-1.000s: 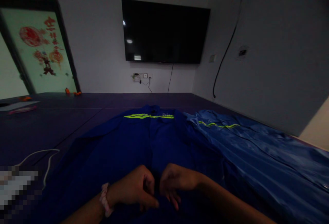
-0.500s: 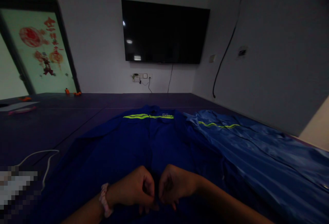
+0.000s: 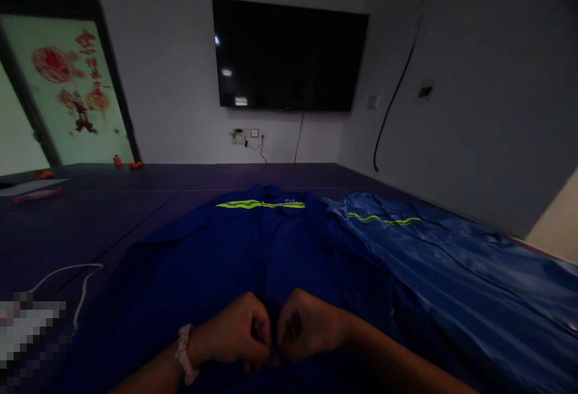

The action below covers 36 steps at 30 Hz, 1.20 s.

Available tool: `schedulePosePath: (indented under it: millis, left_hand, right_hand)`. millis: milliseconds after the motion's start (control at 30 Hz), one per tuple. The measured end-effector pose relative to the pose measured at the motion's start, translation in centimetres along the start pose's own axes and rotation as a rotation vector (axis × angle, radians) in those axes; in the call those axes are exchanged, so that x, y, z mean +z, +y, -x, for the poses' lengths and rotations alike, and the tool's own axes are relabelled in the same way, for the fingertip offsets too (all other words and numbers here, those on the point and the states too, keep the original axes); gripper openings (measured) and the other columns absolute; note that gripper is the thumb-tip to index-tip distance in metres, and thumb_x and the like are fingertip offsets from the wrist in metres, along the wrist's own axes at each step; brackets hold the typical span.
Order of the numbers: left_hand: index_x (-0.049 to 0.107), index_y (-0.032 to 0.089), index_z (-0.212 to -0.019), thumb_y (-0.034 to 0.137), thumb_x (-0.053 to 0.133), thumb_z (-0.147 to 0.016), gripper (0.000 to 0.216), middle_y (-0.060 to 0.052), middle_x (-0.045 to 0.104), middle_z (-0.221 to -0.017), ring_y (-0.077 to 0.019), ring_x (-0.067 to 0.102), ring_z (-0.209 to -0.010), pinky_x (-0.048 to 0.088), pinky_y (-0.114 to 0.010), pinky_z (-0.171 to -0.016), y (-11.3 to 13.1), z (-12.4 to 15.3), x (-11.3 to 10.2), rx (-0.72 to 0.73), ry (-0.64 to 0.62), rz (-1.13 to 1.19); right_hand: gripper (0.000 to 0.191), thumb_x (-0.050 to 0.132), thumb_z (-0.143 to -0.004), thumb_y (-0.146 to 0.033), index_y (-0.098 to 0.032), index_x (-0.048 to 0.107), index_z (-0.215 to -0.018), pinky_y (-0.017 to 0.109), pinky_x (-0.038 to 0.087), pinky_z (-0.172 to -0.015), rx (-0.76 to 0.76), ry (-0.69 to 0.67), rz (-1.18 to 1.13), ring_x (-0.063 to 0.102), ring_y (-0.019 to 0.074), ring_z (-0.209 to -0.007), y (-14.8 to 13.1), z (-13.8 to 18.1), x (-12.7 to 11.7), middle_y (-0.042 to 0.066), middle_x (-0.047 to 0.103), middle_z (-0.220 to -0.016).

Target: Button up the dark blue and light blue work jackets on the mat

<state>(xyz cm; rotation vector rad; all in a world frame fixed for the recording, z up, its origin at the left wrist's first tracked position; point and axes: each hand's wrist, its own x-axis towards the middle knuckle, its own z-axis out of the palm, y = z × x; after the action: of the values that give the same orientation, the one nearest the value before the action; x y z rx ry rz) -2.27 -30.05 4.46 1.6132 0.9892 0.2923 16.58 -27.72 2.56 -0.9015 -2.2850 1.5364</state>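
Observation:
A dark blue work jacket (image 3: 217, 261) with a yellow-green reflective stripe across its chest lies spread out, collar away from me. Low on its front, close to the centre line, are both my hands. My left hand (image 3: 241, 329), with a pink-white band on the wrist, is closed, its fingers curled down at the jacket's cloth. Just across a narrow gap, my right hand (image 3: 311, 326) is closed in the same way, knuckles toward the left one. The fingertips are dark and partly hidden, so the exact bit of cloth pinched does not show.
A lighter blue garment (image 3: 433, 261) with a similar stripe lies on the right beside the jacket. A white cable (image 3: 83, 285) curls at the left on the purple mat (image 3: 149, 201). Small orange objects (image 3: 134, 165) sit near the door. A television (image 3: 289, 56) hangs on the wall.
The fingers of my right hand have curled in a little more, and a fingertip that showed below it is now tucked away. My left hand and the jacket stay nearly the same.

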Motion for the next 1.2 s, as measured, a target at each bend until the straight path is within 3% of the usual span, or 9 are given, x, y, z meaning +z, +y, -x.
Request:
schedulePosePath:
  millis: [167,433,667,1200]
  left_hand:
    - [0.058,0.012,-0.058,0.031,0.073,-0.055,0.024,0.004,0.056,-0.052,-0.0061,0.049,-0.045,0.037,-0.017,-0.045,0.0,0.1,-0.3,0.044,-0.051,-0.056]
    - [0.061,0.015,-0.08,0.035,0.079,-0.05,0.04,0.004,0.059,-0.067,-0.0066,0.05,-0.056,0.035,-0.015,-0.047,1.1,0.6,-0.8,0.267,0.02,-0.354]
    - [0.063,0.016,-0.073,0.028,0.072,-0.064,0.018,0.003,0.057,-0.07,-0.0063,0.049,-0.059,0.035,-0.016,-0.052,0.7,0.5,-0.3,0.538,0.04,-0.606]
    - [0.059,0.014,-0.07,0.02,0.074,-0.059,0.019,0.005,0.056,-0.067,-0.005,0.049,-0.058,0.033,-0.014,-0.051,0.3,0.4,0.2,0.638,0.087,-0.709]
  right_hand:
    - [0.021,0.07,-0.052,-0.014,-0.01,0.068,-0.073,0.014,0.038,-0.046,0.019,-0.027,-0.049,0.048,0.0047,-0.049,-0.1,0.1,0.1,-0.004,0.057,-0.057]
    - [0.018,0.069,-0.052,-0.016,-0.009,0.066,-0.069,0.015,0.039,-0.047,0.002,-0.052,-0.077,0.048,0.0048,-0.049,-0.3,0.0,-0.1,-0.004,0.057,-0.057]
    - [0.019,0.069,-0.051,-0.013,-0.009,0.066,-0.07,0.014,0.037,-0.046,0.018,-0.034,-0.069,0.048,0.0044,-0.05,-0.2,-0.1,-0.1,-0.005,0.057,-0.058]
    - [0.023,0.072,-0.05,-0.018,-0.01,0.066,-0.071,0.014,0.037,-0.046,0.049,-0.058,-0.103,0.051,0.0054,-0.051,0.0,0.0,-0.1,-0.004,0.059,-0.058]
